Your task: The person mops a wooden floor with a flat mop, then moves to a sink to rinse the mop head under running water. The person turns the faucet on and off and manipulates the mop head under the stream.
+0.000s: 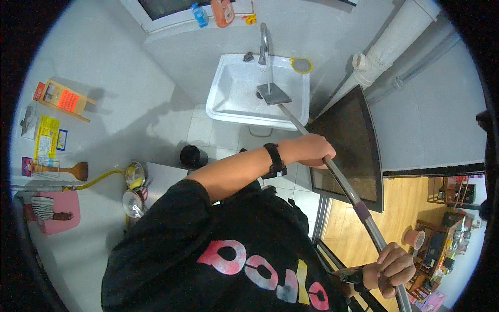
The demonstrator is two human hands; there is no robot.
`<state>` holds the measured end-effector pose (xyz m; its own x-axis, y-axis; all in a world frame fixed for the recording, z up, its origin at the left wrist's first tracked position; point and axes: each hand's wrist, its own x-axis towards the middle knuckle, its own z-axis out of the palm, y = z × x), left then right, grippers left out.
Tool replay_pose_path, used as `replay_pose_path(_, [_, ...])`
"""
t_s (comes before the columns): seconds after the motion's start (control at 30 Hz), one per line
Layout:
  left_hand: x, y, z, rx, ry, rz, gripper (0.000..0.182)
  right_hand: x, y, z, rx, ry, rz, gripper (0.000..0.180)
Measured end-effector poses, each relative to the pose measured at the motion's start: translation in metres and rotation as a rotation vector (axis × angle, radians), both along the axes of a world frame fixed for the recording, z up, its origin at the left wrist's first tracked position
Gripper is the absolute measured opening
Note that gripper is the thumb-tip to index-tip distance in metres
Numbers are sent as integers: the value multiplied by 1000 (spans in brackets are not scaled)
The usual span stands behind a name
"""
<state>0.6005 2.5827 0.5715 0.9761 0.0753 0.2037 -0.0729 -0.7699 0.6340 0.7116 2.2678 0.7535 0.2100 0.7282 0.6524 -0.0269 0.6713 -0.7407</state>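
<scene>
My left hand (316, 150) grips the steel pole (345, 181) of a flat mop, reaching across in front of my body. Lower down the same pole, near its end at the bottom right, my right hand (397, 269) is wrapped around it. The mop's grey rectangular head (274, 94) lies tilted in the white sink (237, 113), close to the drain. Water runs from the chrome faucet (264, 43) onto the head. Black straps circle both my wrists.
A dark door panel (347, 152) stands right of the sink, beside a white drainpipe (374, 58). A black bin (190, 156) sits on the floor. Bottles (223, 13) line the windowsill; a yellow-rimmed strainer (302, 65) rests on the sink's corner. Wooden flooring (351, 222) begins beyond the doorway.
</scene>
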Motion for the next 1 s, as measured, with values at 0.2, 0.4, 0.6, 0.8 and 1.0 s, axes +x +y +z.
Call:
replay_pose_path(0.2, [1,-1,-4,5,-7,11,27,-1,0,-1,-14,-38,19,40])
replay_pose_path(0.4, [-2,-2,-9,-10,-9,45,30,-10,5,3,-26,-48,7,36])
replay_pose_path(0.6, [-13,5,-4,-25,-50,65,31,-8,29,23,-9,-270,252,37])
replay_pose_path(0.8, [-21,10,1,-66,-120,120,29,-16,57,42,22,-337,407,31])
replay_pose_path(1.0, [-29,13,5,-73,-213,180,26,-19,83,57,43,-419,579,27])
